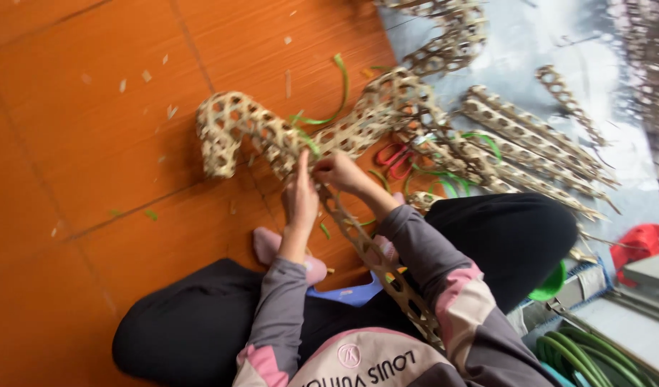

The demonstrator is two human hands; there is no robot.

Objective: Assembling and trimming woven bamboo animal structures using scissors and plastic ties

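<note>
Orange floor (93,143), centre: long open-weave bamboo band (272,136) curls left and right, its tail running near over the lap. Left hand (301,197) and right hand (340,172) both pinch the band mid-length beside a green strip (337,93). Judgement: keep both pinches close together so the lattice stays flat while the strip is worked in.

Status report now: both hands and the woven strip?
Left hand and right hand both pinch woven bamboo strip. Green strips, red scissors lie close by.

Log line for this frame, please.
left hand: on weave | right hand: on weave | scissors: on floor
</note>
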